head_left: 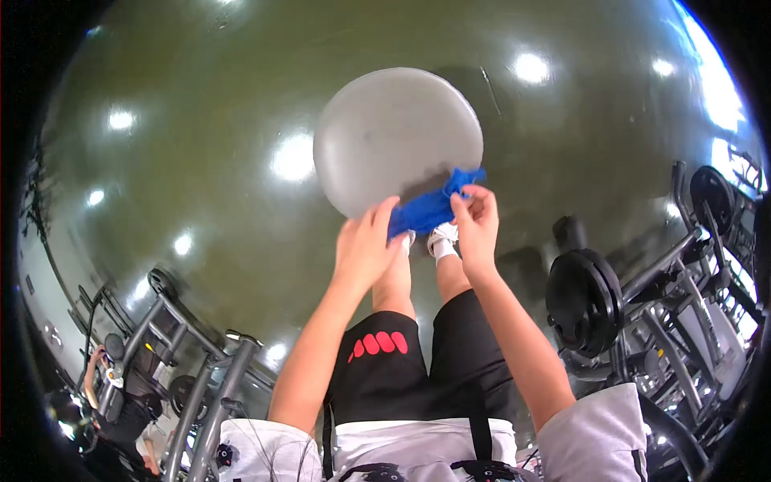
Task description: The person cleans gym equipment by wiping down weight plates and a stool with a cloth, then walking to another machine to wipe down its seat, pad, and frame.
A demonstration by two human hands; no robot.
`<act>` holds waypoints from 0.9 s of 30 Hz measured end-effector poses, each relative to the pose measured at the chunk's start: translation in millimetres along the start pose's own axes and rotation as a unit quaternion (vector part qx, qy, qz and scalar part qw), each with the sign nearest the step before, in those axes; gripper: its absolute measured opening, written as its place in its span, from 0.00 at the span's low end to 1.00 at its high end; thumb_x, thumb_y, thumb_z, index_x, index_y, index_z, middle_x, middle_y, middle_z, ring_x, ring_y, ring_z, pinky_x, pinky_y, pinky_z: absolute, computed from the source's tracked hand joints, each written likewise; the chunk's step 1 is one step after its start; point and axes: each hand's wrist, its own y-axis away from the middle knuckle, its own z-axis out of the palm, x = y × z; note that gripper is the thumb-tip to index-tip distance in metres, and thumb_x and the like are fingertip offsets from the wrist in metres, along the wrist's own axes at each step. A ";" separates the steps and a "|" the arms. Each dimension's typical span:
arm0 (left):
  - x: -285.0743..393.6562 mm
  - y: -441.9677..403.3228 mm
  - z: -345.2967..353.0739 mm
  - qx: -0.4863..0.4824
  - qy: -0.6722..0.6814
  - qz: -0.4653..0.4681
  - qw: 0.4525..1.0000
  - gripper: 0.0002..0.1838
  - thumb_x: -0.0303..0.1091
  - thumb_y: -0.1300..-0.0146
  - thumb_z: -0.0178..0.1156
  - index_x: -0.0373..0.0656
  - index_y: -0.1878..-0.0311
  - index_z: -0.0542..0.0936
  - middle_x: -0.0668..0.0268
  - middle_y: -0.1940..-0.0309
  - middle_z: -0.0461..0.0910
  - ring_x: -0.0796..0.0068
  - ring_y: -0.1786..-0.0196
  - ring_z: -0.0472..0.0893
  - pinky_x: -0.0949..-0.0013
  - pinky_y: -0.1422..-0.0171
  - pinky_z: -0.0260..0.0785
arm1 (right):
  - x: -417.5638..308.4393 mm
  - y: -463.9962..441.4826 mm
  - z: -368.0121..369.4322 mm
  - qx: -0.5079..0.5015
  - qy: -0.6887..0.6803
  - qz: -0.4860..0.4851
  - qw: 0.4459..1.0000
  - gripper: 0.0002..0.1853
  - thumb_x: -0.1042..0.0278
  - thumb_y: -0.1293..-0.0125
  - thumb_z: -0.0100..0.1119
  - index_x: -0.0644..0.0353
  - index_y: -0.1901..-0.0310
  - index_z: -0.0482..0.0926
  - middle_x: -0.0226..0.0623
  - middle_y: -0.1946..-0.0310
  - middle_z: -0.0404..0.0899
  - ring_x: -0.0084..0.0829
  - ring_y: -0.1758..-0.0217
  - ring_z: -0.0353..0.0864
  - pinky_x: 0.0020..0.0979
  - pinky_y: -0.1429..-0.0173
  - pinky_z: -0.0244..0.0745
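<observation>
A crumpled blue cloth [424, 213] stretches between my two hands at about lap height, in front of my shins. My left hand [368, 245] is closed on its left end, with the back of the hand toward me. At the other end, my right hand [478, 221] pinches the cloth between thumb and fingers, and a loose bunched tip sticks out past the fingertips. Just beyond the cloth is a large, smooth, grey exercise ball [393, 136] on the floor; the cloth and my left hand cover part of its near edge.
Glossy green floor [217, 96] surrounds the ball and reflects lights. To the right stands a weight machine with black plates [585, 304]. Grey machine frames [189, 321] are at the left, with another person [120, 402] behind them. My white shoes [442, 234] are below the cloth.
</observation>
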 end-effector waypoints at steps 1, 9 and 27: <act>0.7 -6.7 -17.8 -0.015 -0.050 -0.007 0.999 0.30 0.35 0.48 0.66 0.52 0.40 0.69 0.61 0.54 0.77 0.54 0.54 0.78 0.57 0.50 0.70 | -9.4 -7.1 7.9 0.005 0.007 -0.042 0.999 0.10 0.77 0.37 0.61 0.61 0.56 0.71 0.24 0.75 0.70 0.13 0.74 0.66 0.17 0.69 0.61; -50.5 -14.4 -19.9 0.097 0.098 -0.137 0.981 0.20 0.28 0.51 0.65 0.48 0.52 0.77 0.64 0.61 0.76 0.59 0.54 0.77 0.60 0.49 0.70 | -3.6 -7.7 5.9 0.028 0.060 -0.074 0.995 0.07 0.75 0.33 0.56 0.61 0.55 0.72 0.27 0.69 0.74 0.14 0.72 0.70 0.18 0.67 0.67; -83.6 24.8 69.9 -0.104 0.152 -0.329 0.926 0.22 0.52 0.42 0.64 0.39 0.60 0.84 0.64 0.76 0.81 0.76 0.72 0.78 0.69 0.63 0.70 | 62.0 -33.2 -34.3 -0.089 0.124 0.232 0.961 0.20 0.78 0.44 0.61 0.61 0.48 0.72 0.25 0.73 0.74 0.17 0.71 0.72 0.21 0.64 0.66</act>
